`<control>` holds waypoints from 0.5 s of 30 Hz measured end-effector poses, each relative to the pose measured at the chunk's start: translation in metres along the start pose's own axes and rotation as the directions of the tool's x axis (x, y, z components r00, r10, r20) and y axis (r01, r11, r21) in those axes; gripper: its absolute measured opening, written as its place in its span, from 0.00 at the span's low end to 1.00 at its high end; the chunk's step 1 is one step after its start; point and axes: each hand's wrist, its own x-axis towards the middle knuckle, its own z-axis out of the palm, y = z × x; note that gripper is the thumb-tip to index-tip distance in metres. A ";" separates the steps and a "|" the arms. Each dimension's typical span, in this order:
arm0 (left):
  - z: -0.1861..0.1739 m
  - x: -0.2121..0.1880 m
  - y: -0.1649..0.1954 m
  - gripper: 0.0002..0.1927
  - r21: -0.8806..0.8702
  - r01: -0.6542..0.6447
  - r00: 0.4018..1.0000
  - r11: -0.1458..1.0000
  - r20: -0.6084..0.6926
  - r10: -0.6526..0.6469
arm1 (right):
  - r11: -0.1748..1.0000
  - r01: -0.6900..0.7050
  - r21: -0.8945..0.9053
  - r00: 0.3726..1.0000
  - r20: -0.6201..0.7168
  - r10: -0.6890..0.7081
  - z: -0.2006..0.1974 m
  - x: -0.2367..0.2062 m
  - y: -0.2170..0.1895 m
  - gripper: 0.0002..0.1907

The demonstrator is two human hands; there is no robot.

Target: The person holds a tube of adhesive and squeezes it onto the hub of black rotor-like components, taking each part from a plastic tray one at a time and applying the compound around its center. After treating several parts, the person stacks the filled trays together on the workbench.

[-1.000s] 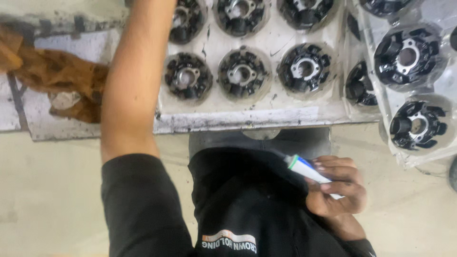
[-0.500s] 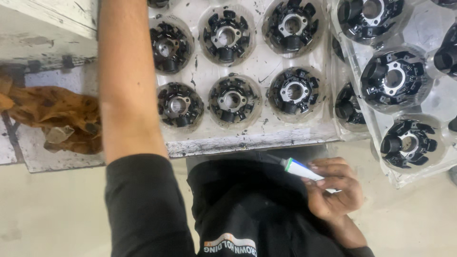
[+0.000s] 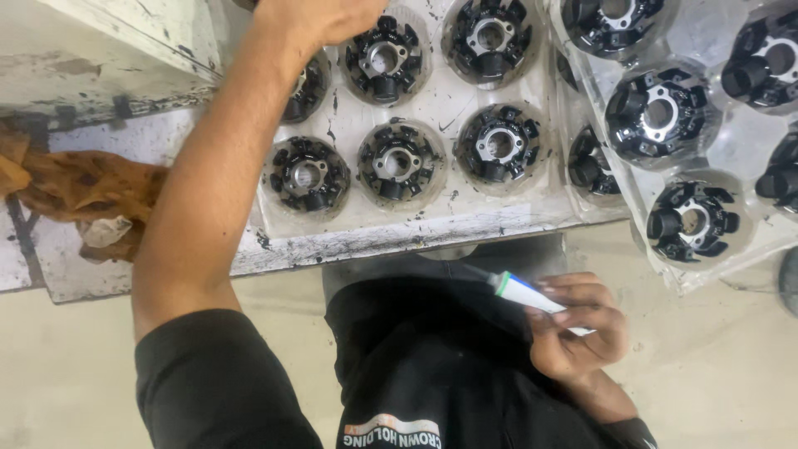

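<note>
White marker (image 3: 528, 293) in curled right hand (image 3: 573, 328), near chest.

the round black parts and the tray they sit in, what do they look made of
The round black parts look like moulded black plastic with a semi-gloss sheen, around a pale metal-looking centre ring. The tray looks like thin formed plastic, whitish and smudged with dark marks; its shaped pockets suggest this. The marker in the right hand seems smooth white plastic.

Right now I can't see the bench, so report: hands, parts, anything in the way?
Left hand reaching over black round parts in white tray. Right hand gripping white marker pen. Nothing blocking.
</note>
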 end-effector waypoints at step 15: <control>0.105 -0.271 0.091 0.34 -0.651 -0.722 0.683 -0.236 -0.724 -0.093 | 0.863 -0.046 0.503 0.944 -0.262 0.202 0.007 -0.047 0.000 0.21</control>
